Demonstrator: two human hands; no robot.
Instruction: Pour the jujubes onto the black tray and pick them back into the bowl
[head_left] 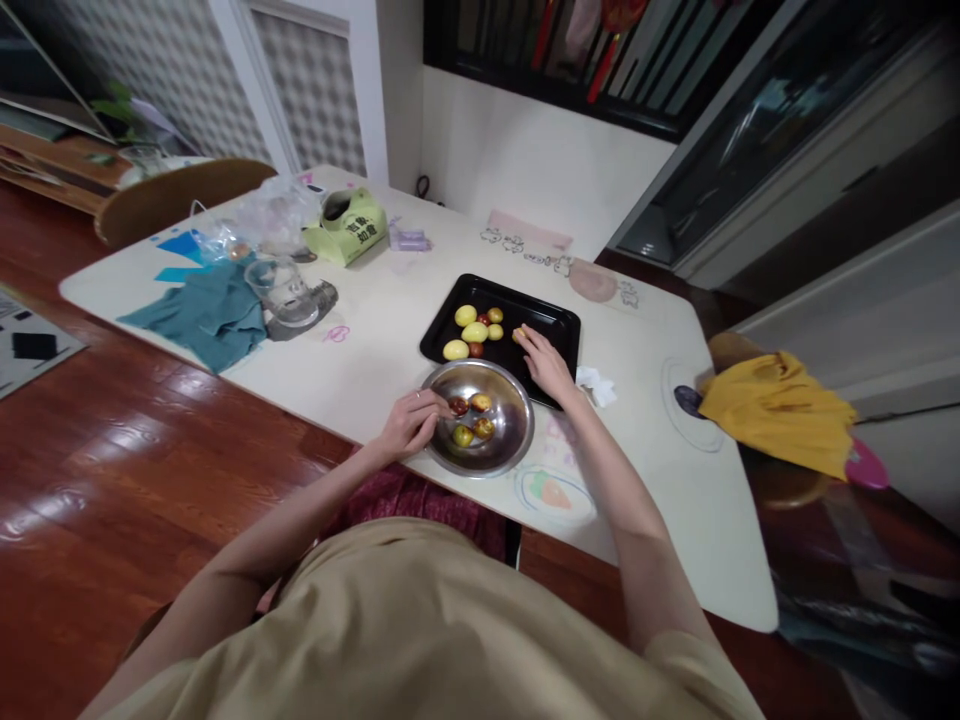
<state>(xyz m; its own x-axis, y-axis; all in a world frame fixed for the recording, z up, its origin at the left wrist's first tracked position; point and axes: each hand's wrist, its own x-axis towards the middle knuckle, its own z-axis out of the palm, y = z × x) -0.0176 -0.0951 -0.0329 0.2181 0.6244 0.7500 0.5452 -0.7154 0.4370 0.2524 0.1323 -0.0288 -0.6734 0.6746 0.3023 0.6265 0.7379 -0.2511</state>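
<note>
My left hand [412, 422] is closed over the left rim of a shiny metal bowl [511, 440], its fingertips reaching inside beside a dark red fruit [458, 406]. Several more small, mottled yellow-and-brown fruits [484, 428] lie in that bowl. Over the right part of a black baking tray [559, 325], my right hand [546, 362] has its fingers together on a small yellowish fruit [519, 334], mostly covered by the fingertips. On the tray's left side rest several yellow oval fruits [474, 332] and small reddish-brown ones [476, 350]. The bowl overlaps the tray's near edge in view.
To the left on the white table [375, 340] are a teal cloth [214, 315], a clear plastic container [289, 295], plastic bags [277, 215] and a green carton [349, 228]. White tissue [596, 387] lies right of the tray. A yellow garment [780, 410] hangs over a chair.
</note>
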